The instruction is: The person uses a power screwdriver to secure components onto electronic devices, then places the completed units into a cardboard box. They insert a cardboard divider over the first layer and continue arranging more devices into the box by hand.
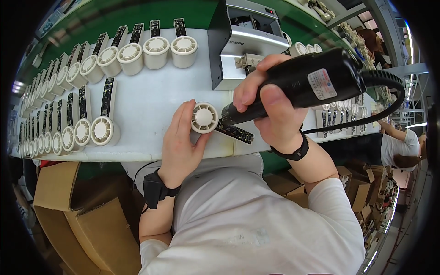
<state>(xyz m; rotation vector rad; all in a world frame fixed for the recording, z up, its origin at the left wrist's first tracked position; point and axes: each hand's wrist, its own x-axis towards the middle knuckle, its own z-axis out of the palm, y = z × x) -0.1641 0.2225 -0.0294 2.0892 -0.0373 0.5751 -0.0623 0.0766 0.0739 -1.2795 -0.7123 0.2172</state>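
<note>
My left hand (182,142) is closed around the side of a white round fan unit (205,117) with a vented face, near the table's front edge. A narrow green-black circuit board (236,133) sticks out from that unit to the right. In my right hand (275,103) is a black corded electric screwdriver (293,78), gripped around its body and tilted. Its nose points down-left, to where the unit and the board meet. The bit's tip is too small to make out, so I cannot tell whether it touches a screw.
Rows of similar fan units with upright boards (130,57) line the table's (151,98) left and back. A metal screw feeder (250,36) stands behind my right hand. The screwdriver's cable (398,101) loops right. Open cardboard boxes (91,224) sit below. Another person (398,149) is at far right.
</note>
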